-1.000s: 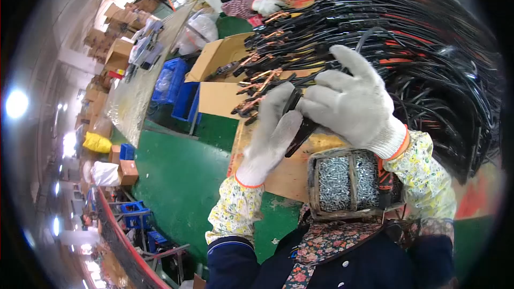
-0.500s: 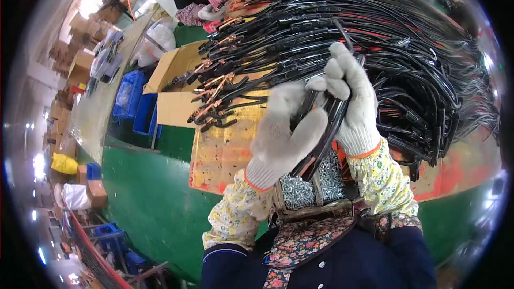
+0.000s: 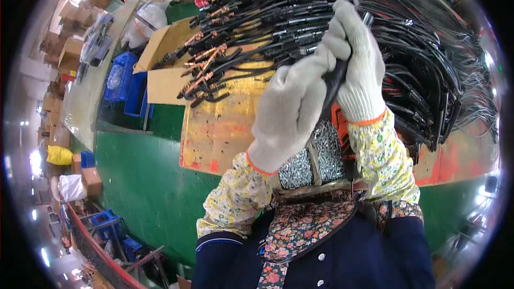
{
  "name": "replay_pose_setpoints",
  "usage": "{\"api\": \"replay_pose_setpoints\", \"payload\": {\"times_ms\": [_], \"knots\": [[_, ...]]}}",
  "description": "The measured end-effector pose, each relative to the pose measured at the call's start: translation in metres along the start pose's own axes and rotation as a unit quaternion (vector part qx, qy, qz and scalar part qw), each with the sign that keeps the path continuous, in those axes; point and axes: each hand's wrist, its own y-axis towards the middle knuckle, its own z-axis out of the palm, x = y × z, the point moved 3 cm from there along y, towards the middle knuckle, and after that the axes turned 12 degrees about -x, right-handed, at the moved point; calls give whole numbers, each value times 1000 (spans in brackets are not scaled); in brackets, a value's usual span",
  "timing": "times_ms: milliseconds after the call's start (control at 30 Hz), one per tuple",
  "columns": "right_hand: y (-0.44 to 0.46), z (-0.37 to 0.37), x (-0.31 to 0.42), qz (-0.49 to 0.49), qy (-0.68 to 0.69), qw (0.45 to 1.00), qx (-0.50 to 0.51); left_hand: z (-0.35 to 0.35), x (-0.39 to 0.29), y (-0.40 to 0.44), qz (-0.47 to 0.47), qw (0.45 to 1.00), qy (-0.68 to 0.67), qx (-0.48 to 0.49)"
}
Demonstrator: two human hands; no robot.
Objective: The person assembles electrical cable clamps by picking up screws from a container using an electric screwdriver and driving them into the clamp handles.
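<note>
Black part point(image 3: 334, 82) slants up and rightward, seemingly grasped by the right hand point(image 3: 357, 64), with the left hand point(image 3: 289, 108) against its left side, grip too hidden to tell.

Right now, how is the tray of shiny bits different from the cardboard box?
The tray has a worn, darker rim; the cardboard box is light brown. A bar splits the tray, while the box spreads a wide flap. The tray sits low in the picture; the box, higher and left. Both are open on top.
</note>
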Motion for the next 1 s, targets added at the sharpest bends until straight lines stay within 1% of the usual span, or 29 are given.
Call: {"api": "replay_pose_setpoints", "payload": {"times_ms": [33, 67, 100, 133, 167, 200, 233, 267, 300, 333, 367, 400, 433, 467, 533, 600, 633, 667, 733, 767, 800, 833, 867, 900, 933, 967, 1000], "knots": [[1, 3, -2, -46, -9, 999, 9, 6, 9, -7, -50, 998, -33, 18], [-2, 10, 0, -80, -82, 993, -11, 12, 19, -15, -102, 992, -65, 32], [-4, 10, -7, -86, -75, 993, -11, 16, 23, -16, -154, 983, -93, 42], [-6, 14, -12, -91, -139, 986, 2, 17, 25, -21, -294, 937, -173, 68], [-9, 16, -14, -93, -204, 974, 13, 20, 23, -26, -415, 885, -193, 89], [-15, 16, -2, -221, -480, 847, 61, 20, 16, -28, -530, 817, -204, 96], [-20, 5, 5, -298, -561, 764, 114, 24, 31, -46, -528, 803, -274, 40], [-25, -5, 12, -383, -620, 668, 151, 21, 44, -59, -564, 747, -352, 12], [-37, -19, 18, -397, -672, 603, 165, 14, 54, -66, -593, 682, -428, -19], [-50, -32, 25, -413, -716, 534, 179, 9, 60, -73, -638, 623, -447, -76], [-62, -51, 28, -367, -762, 507, 165, 5, 65, -79, -646, 611, -450, -84], [-75, -71, 31, -237, -828, 493, 126, 2, 70, -86, -653, 599, -454, -94], [-85, -89, 31, -101, -876, 465, 82, 1, 72, -93, -662, 586, -456, -104], [-89, -100, 27, -107, -868, 480, 65, -2, 59, -81, -681, 598, -409, -105], [-99, -123, 16, -116, -851, 511, 25, -3, 68, -90, -658, 606, -441, -73], [-92, -128, 7, -106, -830, 548, 5, -2, 71, -90, -629, 614, -474, -49], [-86, -130, 2, -103, -817, 568, -6, -2, 72, -92, -626, 621, -469, -43], [-79, -134, -1, -141, -775, 616, 19, -3, 73, -92, -622, 628, -466, -39], [-76, -135, 6, -26, -692, 721, -17, -3, 74, -90, -614, 649, -448, -33], [-76, -131, 8, 35, -643, 764, -32, -3, 71, -87, -613, 661, -432, -33], [-80, -122, 15, -24, -592, 804, -52, -4, 69, -87, -615, 671, -413, -34], [-76, -121, 19, -78, -525, 842, -92, -4, 70, -91, -615, 665, -422, -36], [-69, -113, 21, -69, -316, 946, 12, -3, 73, -93, -613, 661, -432, -36], [-63, -106, 24, -3, -88, 989, 122, -3, 74, -93, -619, 644, -448, -41], [-65, -83, 22, -78, -62, 995, 25, -3, 76, -94, -625, 626, -464, -46], [-67, -72, 20, -117, -27, 993, 5, -3, 77, -94, -631, 608, -480, -51], [-69, -60, 19, -157, 7, 988, -12, -3, 73, -90, -628, 620, -467, -56]]}}
